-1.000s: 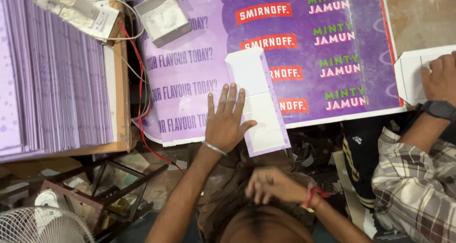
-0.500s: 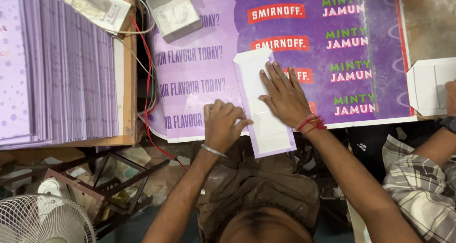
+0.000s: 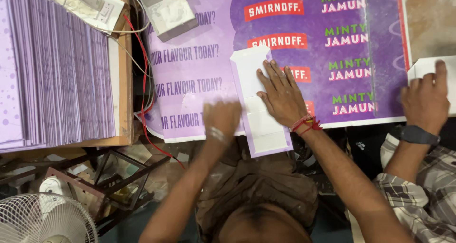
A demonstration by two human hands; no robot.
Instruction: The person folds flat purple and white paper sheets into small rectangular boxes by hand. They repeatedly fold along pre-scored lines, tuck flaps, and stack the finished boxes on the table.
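Lying flat at the near edge of the bench [image 3: 427, 20], a white card strip [image 3: 259, 105] with purple edging is pinned under the right hand [image 3: 281, 93], whose fingers are spread wide and pressed onto the strip's upper half. The left hand [image 3: 222, 119] is blurred just beside the strip's left edge, curled fairly narrow; whether anything is gripped in it cannot be told. The strip's lower end hangs a little over the bench's near edge. Beneath it a purple printed sheet [image 3: 199, 77] is spread across the bench. A small grey box [image 3: 169, 11] is set near the far edge of that sheet. At the left, a stack of purple cards [image 3: 57, 72] is fanned out on a wooden board [image 3: 124, 105], with red and white wires [image 3: 144, 72] trailing between board and sheet. At the right edge, a co-worker's hand [image 3: 425, 98] with a dark watch is laid on another white card [image 3: 427, 68]. A white fan [image 3: 42, 221] is seen at the lower left.
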